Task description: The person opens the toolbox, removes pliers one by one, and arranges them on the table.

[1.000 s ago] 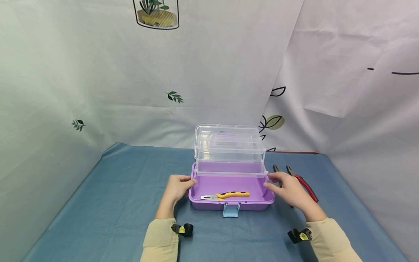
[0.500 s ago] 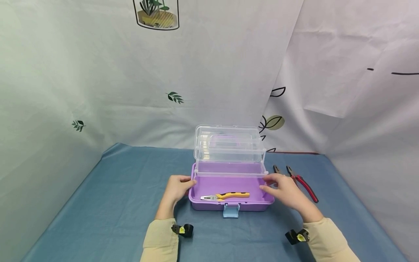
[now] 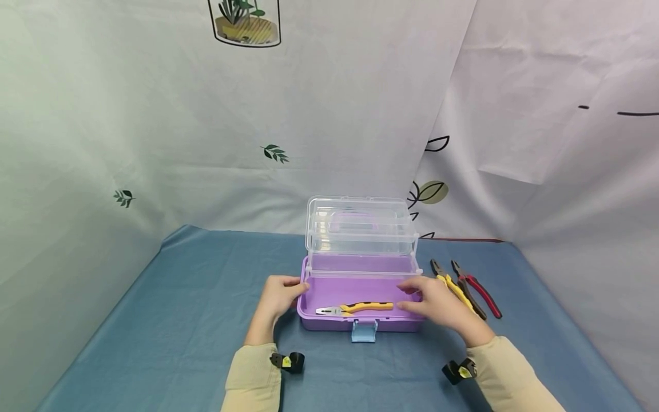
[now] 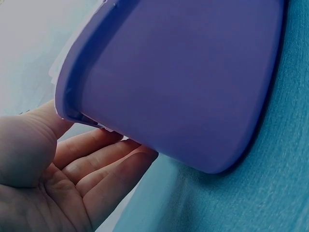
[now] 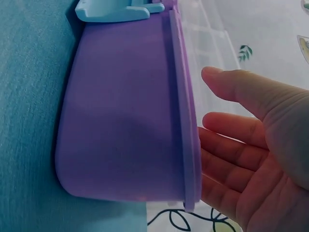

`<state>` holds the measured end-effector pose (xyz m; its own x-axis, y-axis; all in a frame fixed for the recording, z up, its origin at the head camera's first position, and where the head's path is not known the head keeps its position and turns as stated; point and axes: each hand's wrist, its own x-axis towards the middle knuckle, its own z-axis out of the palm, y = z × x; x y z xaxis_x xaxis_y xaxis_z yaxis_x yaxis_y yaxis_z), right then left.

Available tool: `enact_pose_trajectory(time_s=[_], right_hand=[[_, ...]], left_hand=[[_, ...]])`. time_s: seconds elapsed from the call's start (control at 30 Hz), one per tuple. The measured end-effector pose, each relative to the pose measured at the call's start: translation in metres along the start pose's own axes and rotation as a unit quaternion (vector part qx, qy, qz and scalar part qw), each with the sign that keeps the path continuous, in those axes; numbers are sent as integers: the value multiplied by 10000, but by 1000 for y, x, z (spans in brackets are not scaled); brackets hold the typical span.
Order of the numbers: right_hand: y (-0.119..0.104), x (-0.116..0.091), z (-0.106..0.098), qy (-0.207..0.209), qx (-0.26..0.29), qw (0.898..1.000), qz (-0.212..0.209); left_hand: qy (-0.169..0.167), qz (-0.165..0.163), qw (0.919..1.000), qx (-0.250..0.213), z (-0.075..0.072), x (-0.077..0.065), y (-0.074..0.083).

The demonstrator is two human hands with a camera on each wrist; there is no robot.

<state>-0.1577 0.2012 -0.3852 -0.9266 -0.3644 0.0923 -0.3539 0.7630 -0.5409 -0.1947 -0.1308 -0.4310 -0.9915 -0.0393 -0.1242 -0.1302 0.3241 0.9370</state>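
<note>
A purple toolbox [image 3: 329,324] stands with its clear lid [image 3: 355,224] raised and a clear tray [image 3: 362,273] lifted at the back. My left hand [image 3: 278,296] holds its left wall, thumb over the rim and fingers against the outside; the left wrist view shows this grip on the wall [image 4: 178,87]. Combination pliers with yellow handles [image 3: 366,306] lie along the front of the box floor. My right hand [image 3: 435,300] hovers over the box's right end, thumb and fingers apart and holding nothing. Its fingertips are close to the pliers' handle end.
On the blue cloth, right of the box, lie yellow-and-black pliers [image 3: 449,280], partly behind the right hand, and red-and-black pliers [image 3: 481,294]. A blue latch [image 3: 364,331] hangs open at the box front. Printed fabric walls [image 3: 206,143] surround the table.
My right hand has left the toolbox's right rim and moved left over the inside. More of the yellow-and-black pliers shows. The left hand and the box stay put.
</note>
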Motion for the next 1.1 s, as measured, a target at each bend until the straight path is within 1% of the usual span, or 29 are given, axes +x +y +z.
enact_pose_trajectory(time_s=[0.37,0.7,0.93,1.1], right_hand=[[-3,10,7,-379,-227,9982,-402],[-6,19,11,-888,-44,9955,-338],[-3,30,14,-1229,-132,9906,-580],[1,35,18,-1526,-66,9868,-544]], left_hand=[[22,-35,10000,35,0,0,1],[28,-86,10000,14,0,0,0],[48,-76,10000,40,0,0,0],[7,-89,10000,17,0,0,0]])
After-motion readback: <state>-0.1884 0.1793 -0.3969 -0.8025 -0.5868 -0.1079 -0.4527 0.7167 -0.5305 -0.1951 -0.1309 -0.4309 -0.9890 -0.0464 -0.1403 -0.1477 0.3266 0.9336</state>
